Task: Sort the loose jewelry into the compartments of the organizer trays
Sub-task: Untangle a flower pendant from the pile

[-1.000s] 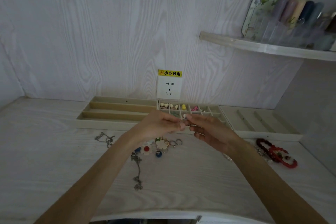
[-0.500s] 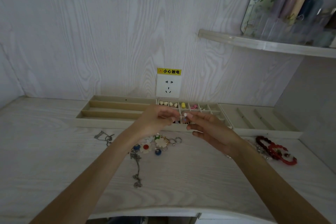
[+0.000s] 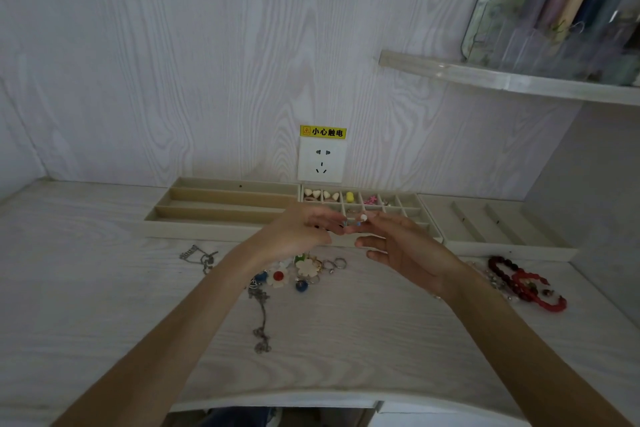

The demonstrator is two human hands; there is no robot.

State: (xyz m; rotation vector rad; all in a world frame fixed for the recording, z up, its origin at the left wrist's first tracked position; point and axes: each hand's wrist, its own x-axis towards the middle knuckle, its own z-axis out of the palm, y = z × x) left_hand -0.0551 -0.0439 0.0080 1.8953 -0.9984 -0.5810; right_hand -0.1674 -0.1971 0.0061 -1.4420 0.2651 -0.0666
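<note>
My left hand (image 3: 301, 234) and my right hand (image 3: 403, 246) meet fingertip to fingertip just above the front of the gridded middle tray (image 3: 414, 206). Between them is a tiny pearl earring (image 3: 363, 218), pinched by both hands. The grid tray's back row holds cream hearts, a yellow piece and a pink piece. On the desk below my hands lie flower charms (image 3: 306, 267), rings (image 3: 337, 263), blue beads and a thin chain necklace (image 3: 261, 319). Part of the grid tray is hidden by my hands.
A long-slot tray (image 3: 221, 206) stands left of the grid tray and a slanted-divider tray (image 3: 498, 222) right of it. Red bead bracelets (image 3: 526, 282) lie at the right. Another small chain (image 3: 201, 256) lies at the left. A wall socket (image 3: 322, 159) and a corner shelf (image 3: 502, 80) are above.
Both hands have risen slightly and moved back over the grid tray, still holding the small earring between their fingertips. The jewelry on the desk has not moved.
</note>
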